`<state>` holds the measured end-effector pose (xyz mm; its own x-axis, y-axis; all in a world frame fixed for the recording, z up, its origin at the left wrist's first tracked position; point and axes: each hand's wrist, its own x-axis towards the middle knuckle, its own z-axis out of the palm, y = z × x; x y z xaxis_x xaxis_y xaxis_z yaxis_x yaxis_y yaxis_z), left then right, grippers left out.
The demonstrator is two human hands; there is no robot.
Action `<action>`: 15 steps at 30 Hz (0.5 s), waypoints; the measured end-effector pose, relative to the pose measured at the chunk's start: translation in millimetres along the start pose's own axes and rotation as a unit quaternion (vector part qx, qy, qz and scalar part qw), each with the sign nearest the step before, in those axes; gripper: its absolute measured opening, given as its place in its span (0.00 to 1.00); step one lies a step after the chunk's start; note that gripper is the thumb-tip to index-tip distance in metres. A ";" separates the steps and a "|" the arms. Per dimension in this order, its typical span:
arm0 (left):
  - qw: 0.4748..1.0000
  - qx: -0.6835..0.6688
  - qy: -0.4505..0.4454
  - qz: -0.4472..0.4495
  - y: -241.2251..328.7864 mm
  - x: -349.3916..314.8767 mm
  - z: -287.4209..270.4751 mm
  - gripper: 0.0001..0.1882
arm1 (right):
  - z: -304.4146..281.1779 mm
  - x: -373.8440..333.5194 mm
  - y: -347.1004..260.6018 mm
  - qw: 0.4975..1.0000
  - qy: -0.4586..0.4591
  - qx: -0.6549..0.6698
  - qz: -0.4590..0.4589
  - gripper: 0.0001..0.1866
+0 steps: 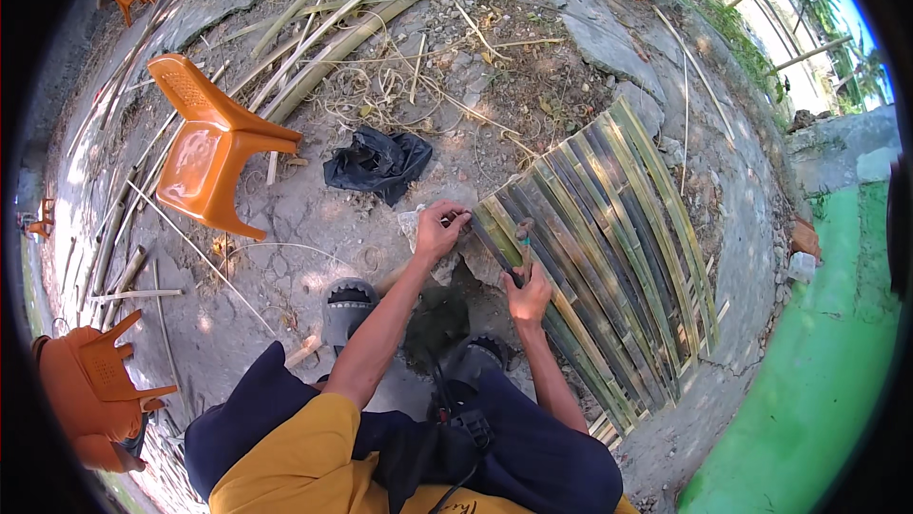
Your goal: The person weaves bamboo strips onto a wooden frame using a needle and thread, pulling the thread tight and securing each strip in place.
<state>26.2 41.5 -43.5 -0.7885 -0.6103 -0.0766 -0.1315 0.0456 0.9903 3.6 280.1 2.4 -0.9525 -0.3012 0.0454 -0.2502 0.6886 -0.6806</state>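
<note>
A panel of split bamboo slats (609, 238) lies on the ground in front of me and to my right, its slats side by side. My right hand (529, 295) is wrapped round the handle of a hammer (525, 232), whose head points away from me over the nearest slats. At the panel's left corner, my left hand (441, 231) is closed with thumb and fingertips pinched together beside the end of the outermost slat. Whatever those fingertips hold, if anything, is too small to make out.
A black plastic bag (378, 164) lies beyond my left hand. To the left stand an orange plastic chair (202, 172) and further orange chairs (100, 371). Long bamboo poles and strips (333, 53) are strewn across the far ground. A green-painted surface (818, 362) borders the right.
</note>
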 end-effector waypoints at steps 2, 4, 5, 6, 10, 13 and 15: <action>0.998 0.051 0.003 0.029 2.3 1.6 0.1 0.06 | -0.3 0.8 0.4 1.000 -0.006 -0.002 0.012 0.18; 0.998 0.047 0.003 0.043 3.3 2.0 -0.3 0.06 | -0.6 0.5 -1.6 1.000 -0.006 -0.003 0.012 0.18; 0.998 0.042 0.002 0.057 4.0 2.5 -0.3 0.06 | -0.6 0.5 -1.8 1.000 -0.006 -0.006 0.013 0.18; 0.997 0.042 0.002 0.057 4.6 2.6 -0.3 0.06 | -0.6 0.6 -2.0 1.000 -0.005 -0.005 0.012 0.18; 0.991 0.082 -0.009 0.108 7.6 2.6 0.7 0.06 | -1.5 0.8 -1.0 1.000 -0.004 -0.005 0.011 0.19; 0.984 0.096 -0.013 0.152 7.1 3.4 0.1 0.06 | -0.5 1.0 -1.4 1.000 -0.007 -0.007 0.010 0.19; 0.981 0.091 -0.014 0.172 6.7 3.9 0.2 0.06 | -0.9 1.5 -2.2 1.000 -0.007 -0.010 0.007 0.19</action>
<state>22.2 39.6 -37.2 -0.8210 -0.5118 0.2532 0.0432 0.3865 0.9213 2.6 278.7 4.6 -0.9537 -0.2997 0.0251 -0.2394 0.7060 -0.6665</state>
